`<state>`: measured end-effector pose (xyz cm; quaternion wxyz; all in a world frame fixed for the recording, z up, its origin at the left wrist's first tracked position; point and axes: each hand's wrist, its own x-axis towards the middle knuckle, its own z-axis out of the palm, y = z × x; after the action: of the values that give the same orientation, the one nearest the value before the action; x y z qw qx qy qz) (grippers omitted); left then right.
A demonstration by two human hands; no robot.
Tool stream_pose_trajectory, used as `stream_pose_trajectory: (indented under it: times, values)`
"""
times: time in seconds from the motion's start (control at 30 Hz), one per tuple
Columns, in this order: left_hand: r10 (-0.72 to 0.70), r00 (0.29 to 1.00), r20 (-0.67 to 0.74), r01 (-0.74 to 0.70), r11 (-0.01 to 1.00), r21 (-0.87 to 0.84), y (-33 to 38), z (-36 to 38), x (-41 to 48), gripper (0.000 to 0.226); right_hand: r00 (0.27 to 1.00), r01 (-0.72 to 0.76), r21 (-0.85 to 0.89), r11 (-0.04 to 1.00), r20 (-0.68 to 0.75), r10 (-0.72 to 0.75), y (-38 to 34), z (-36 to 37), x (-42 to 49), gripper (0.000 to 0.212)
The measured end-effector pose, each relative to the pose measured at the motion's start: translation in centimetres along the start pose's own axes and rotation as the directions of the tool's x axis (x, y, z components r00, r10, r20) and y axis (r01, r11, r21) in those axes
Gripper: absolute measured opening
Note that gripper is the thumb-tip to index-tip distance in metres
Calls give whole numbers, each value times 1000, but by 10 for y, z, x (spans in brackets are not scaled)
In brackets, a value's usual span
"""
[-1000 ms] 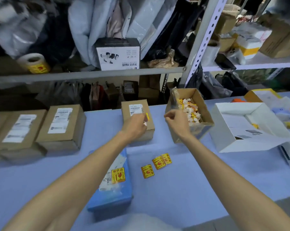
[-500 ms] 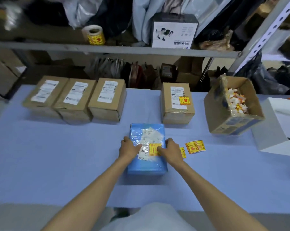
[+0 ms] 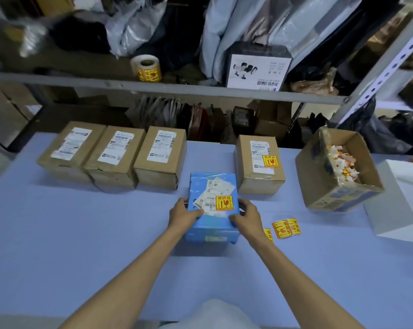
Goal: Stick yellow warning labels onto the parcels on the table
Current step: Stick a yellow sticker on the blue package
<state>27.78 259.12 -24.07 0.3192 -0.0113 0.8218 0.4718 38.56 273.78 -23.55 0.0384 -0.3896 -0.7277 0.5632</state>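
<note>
A blue parcel [image 3: 212, 224] lies in the middle of the table with a yellow warning label [image 3: 223, 202] on its top. My left hand [image 3: 184, 213] grips its left side and my right hand [image 3: 247, 214] grips its right side. Behind it to the right stands a brown parcel [image 3: 260, 179] that carries a yellow label [image 3: 270, 161]. Three brown parcels [image 3: 115, 160] without yellow labels sit in a row at the back left. Loose yellow labels [image 3: 285, 228] lie on the table right of my right hand.
An open cardboard box [image 3: 338, 193] with label scraps sits at the right, and a white box [image 3: 395, 210] beyond it. A roll of yellow labels [image 3: 146, 68] stands on the shelf above. The blue table [image 3: 82, 233] stretches wide at the left and front.
My hands left the brown parcel, now labelled, and came back to take the blue parcel by its sides. The view has turned left and down.
</note>
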Motion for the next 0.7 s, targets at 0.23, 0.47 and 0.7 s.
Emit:
stream_pose_trajectory:
  times: [0.23, 0.47, 0.7]
  values:
    - [82, 995, 48, -81, 997, -18, 49, -16, 52, 45, 999, 50, -2, 999, -9, -50, -43, 4, 51, 49]
    - [107, 991, 76, -111, 992, 52, 84, -8, 110, 44, 997, 39, -173, 984, -60, -50, -75, 10, 114, 40]
    - [95, 993, 64, -104, 983, 149, 79, 8, 160, 45, 998, -19, -377, 926, -69, -7, -77, 22, 156, 30]
